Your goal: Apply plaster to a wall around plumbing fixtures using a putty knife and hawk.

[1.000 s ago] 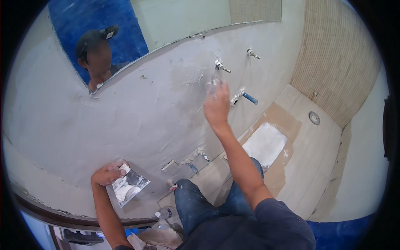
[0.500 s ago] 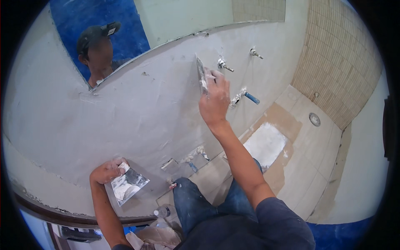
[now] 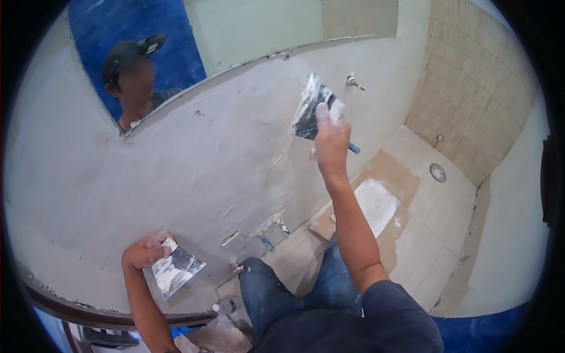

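I have the right arm (image 3: 358,241) stretched up and forward, the right hand (image 3: 333,140) clamped on a smeared broad putty knife (image 3: 307,112) before the plastered wall (image 3: 170,147); contact I cannot tell. Lower left, the left hand (image 3: 145,252) grips a second putty knife (image 3: 176,272), tilted down.

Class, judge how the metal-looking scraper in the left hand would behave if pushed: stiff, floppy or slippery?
The scraper looks thin and flat, so it might flex slightly under pressure. Held at one end by the left hand, it shows no sag, suggesting it is fairly stiff. White paste on its face could make it slippery.
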`<action>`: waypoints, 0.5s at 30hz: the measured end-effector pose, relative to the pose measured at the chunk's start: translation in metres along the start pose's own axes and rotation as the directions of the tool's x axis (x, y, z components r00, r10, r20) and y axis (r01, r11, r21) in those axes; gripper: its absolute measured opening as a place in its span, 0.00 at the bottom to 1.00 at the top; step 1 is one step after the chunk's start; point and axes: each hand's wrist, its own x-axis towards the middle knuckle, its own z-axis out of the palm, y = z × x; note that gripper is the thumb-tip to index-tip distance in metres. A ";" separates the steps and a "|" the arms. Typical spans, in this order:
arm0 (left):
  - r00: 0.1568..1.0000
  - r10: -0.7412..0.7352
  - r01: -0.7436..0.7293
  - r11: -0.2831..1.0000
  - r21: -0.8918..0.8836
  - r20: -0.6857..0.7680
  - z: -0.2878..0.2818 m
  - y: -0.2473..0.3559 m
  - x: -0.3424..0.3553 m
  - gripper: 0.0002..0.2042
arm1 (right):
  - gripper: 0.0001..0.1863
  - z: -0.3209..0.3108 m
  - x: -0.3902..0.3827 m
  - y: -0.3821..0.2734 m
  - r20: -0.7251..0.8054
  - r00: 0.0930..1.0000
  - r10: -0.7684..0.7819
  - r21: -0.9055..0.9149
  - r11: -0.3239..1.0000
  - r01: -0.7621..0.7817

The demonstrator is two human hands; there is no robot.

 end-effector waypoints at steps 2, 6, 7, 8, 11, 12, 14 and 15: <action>1.000 0.004 -0.004 1.000 -0.010 0.008 -0.003 -0.004 -0.003 0.13 | 0.15 -0.009 0.019 -0.007 -0.061 0.973 0.221 0.168 0.964 -0.208; 1.000 0.026 -0.026 1.000 0.004 -0.004 -0.003 -0.008 0.001 0.13 | 0.14 -0.019 0.030 -0.002 0.078 0.947 0.312 0.352 0.880 -0.319; 0.999 0.031 -0.031 1.000 -0.004 -0.016 -0.004 -0.009 -0.003 0.13 | 0.14 -0.016 0.012 -0.006 0.151 0.960 0.235 0.215 0.940 -0.264; 0.999 0.044 -0.044 0.999 0.025 -0.027 -0.005 -0.009 -0.002 0.13 | 0.15 -0.018 -0.011 -0.010 0.230 0.960 0.163 0.074 0.980 -0.184; 0.991 0.103 -0.104 0.995 -0.006 -0.087 0.007 -0.018 -0.003 0.13 | 0.10 -0.014 -0.099 -0.018 0.397 0.917 -0.022 0.174 0.983 -0.051; 0.980 0.152 -0.160 0.986 -0.049 -0.129 0.011 -0.021 -0.001 0.14 | 0.13 -0.022 -0.124 -0.009 0.459 0.886 -0.073 0.154 0.988 0.002; 0.942 0.210 -0.261 0.949 -0.178 -0.263 0.051 -0.031 0.018 0.14 | 0.22 -0.042 -0.157 -0.004 0.570 0.756 -0.323 0.119 0.942 0.313; 0.886 0.237 -0.364 0.888 -0.281 -0.399 0.079 -0.037 0.031 0.14 | 0.22 -0.048 -0.167 -0.006 0.576 0.752 -0.320 0.116 0.943 0.312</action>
